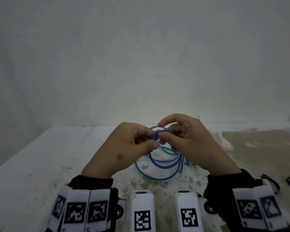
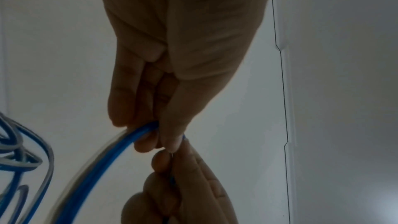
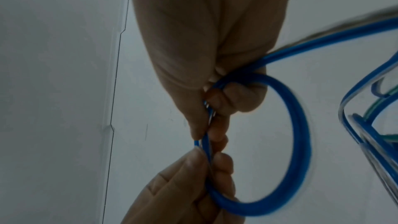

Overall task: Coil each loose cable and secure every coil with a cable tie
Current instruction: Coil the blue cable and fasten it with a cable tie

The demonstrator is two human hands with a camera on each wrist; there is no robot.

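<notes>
A blue cable lies in loose loops on the white table, partly lifted between both hands. My left hand pinches the blue cable between thumb and fingers. My right hand grips the same cable, which makes a small loop beside its curled fingers. The two hands touch at the fingertips, where the cable's end sticks out. A green cable lies tangled under the blue loops, mostly hidden by the right hand.
Black cable ties lie on the table at the right edge, near my right wrist. A plain wall rises behind the table. The table's right part is stained brown.
</notes>
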